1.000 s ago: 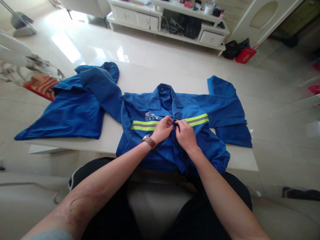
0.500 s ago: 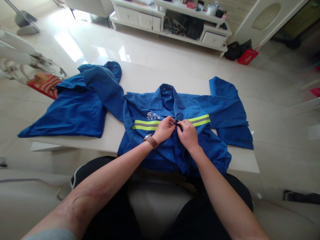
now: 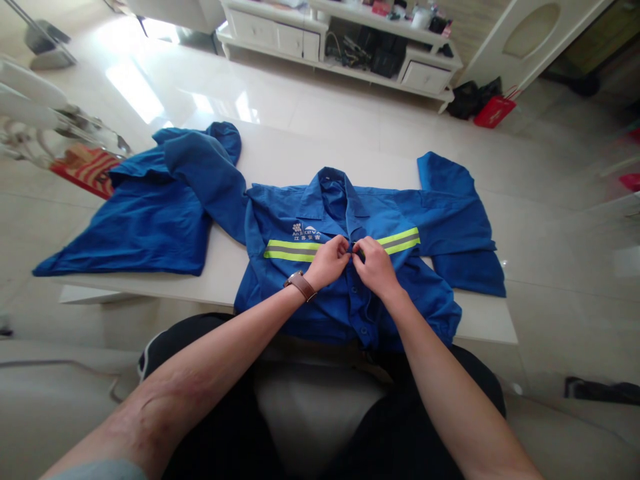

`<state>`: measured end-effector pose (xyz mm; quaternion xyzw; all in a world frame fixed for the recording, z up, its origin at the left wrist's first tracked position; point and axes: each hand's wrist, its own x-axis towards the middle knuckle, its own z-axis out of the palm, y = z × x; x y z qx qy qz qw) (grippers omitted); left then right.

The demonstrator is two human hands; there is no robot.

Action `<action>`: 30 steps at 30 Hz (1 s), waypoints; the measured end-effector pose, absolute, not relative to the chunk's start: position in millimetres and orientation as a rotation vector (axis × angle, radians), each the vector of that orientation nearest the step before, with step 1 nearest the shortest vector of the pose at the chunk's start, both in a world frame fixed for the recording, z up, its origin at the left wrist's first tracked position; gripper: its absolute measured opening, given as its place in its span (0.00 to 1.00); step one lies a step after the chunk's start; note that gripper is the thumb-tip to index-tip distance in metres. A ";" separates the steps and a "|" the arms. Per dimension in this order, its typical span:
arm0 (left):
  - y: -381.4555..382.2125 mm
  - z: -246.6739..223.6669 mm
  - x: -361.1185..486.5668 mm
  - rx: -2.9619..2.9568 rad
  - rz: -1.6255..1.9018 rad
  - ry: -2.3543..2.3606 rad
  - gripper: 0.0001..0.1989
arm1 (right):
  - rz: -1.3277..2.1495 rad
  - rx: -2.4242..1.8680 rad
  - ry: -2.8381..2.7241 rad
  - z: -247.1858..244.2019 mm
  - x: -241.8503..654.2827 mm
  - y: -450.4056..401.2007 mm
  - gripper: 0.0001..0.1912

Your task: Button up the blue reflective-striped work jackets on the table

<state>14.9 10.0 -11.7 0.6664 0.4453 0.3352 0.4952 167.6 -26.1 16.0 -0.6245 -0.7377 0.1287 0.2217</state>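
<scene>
Around and beyond, a glossy pale tiled floor (image 3: 310,110), wide open between a low white drawered cabinet (image 3: 280,40) and the far side of a long white table (image 3: 483,320). On the table, front upward, a blue cloth work jacket (image 3: 383,210) with a yellow-and-grey reflective stripe (image 3: 290,251), collar toward the far side, hem over the near edge, close above black-clad knees (image 3: 477,377). At the right end, a folded blue sleeve (image 3: 455,220) out to the table's edge, with a bare corner in front. To the left, a crumpled blue cloth garment (image 3: 160,220), pointed corner past the table's left end, rounded fold against the jacket's side. Behind the collar, a bare strip. At the jacket's front opening, level with the stripe, left hand (image 3: 330,260) and right hand (image 3: 373,267), each pinched on the cloth, fingertips nearly meeting; exact grip partly hidden. Below, nearer the hem, a round dark blue button (image 3: 363,331).
</scene>
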 end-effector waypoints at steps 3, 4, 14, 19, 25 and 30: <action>8.4 -10.9 15.0 1.633 0.786 1.109 0.08 | 0.346 -1.746 -2.100 15.1 167.7 -25.9 0.06; 8.1 -10.3 15.2 1.636 0.777 1.119 0.08 | 0.348 -1.750 -2.110 14.8 167.7 -25.8 0.06; 6.0 -3.3 14.4 1.616 0.770 1.072 0.12 | 0.429 -1.712 -2.052 13.9 170.6 -25.7 0.05; 3.7 -2.3 14.6 1.642 0.756 1.050 0.12 | 0.483 -1.682 -2.048 10.7 172.9 -23.6 0.07; 3.8 -3.0 15.2 1.599 0.779 1.044 0.06 | 0.457 -1.688 -2.050 8.7 171.5 -23.4 0.07; 5.3 -6.0 15.4 1.576 0.813 1.035 0.04 | 0.415 -1.712 -2.039 9.5 168.3 -25.3 0.06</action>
